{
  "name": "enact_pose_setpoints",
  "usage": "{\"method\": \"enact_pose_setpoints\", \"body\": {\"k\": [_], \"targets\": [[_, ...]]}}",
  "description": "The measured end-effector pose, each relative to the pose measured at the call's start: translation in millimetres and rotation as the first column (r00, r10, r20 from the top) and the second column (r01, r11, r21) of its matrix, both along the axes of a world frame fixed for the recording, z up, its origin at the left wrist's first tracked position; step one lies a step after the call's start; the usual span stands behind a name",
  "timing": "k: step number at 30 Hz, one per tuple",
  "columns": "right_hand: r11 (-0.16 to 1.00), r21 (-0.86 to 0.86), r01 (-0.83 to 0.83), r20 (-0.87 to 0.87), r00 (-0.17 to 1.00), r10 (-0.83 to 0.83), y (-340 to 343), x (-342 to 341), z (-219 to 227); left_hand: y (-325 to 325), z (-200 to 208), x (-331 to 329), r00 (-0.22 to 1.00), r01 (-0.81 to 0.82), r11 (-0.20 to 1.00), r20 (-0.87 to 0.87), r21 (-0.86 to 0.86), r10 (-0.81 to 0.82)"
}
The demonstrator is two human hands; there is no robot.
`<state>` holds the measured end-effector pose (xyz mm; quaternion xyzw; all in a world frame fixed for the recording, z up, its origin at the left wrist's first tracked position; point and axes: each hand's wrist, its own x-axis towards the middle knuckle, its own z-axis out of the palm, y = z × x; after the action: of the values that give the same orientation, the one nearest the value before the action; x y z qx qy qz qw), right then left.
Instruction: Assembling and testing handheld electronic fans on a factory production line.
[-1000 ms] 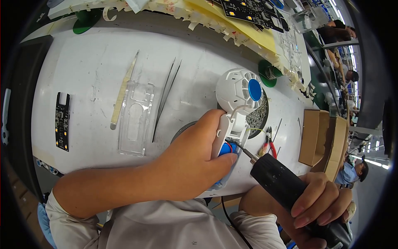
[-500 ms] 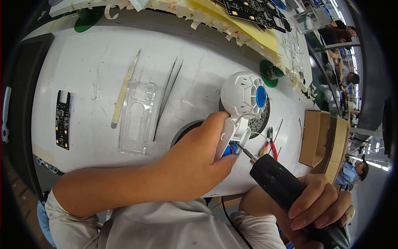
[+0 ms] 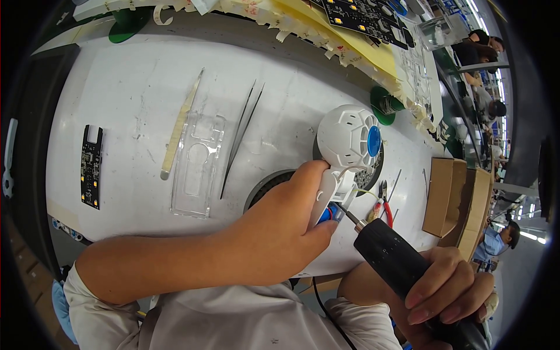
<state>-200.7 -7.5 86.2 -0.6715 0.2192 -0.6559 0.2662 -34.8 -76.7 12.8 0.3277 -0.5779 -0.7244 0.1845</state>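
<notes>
My left hand is closed around the white housing of a device, whose round, vented head has a blue disc on its right side. Inside the housing, beside my thumb, a blue part shows. A black electric screwdriver is gripped in my right hand, its fingers wrapped round the body. The thin metal bit points up and left into the housing opening by the blue part. Whether it touches a screw is too small to tell.
Left on the white table lie a black circuit board, a clear plastic frame and tweezers. Red-handled cutters lie right of the device, near an open cardboard box. Round dark trays sit behind my left hand.
The whole view has shifted slightly, so the table things sit a little further right. Both hands keep their grips, and the bit stays at the housing opening.
</notes>
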Motion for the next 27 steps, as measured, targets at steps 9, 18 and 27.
{"method": "enact_pose_setpoints", "body": {"k": [9, 18, 27], "targets": [[1.0, 0.023, 0.004, -0.047, 0.999, -0.003, 2, -2, 2, 3, -8, -2, 0.997, -0.04, 0.996, -0.068, -0.075, 0.035], [0.999, 0.043, -0.028, -0.049, 0.998, 0.03, -1, -1, 0, 5, -10, -3, 0.988, -0.066, 0.994, -0.146, -0.089, 0.052], [0.98, 0.109, -0.164, -0.073, 0.982, 0.173, -16, -12, 7, 7, -12, -6, 0.987, -0.111, 0.988, -0.126, -0.104, 0.098]]}}
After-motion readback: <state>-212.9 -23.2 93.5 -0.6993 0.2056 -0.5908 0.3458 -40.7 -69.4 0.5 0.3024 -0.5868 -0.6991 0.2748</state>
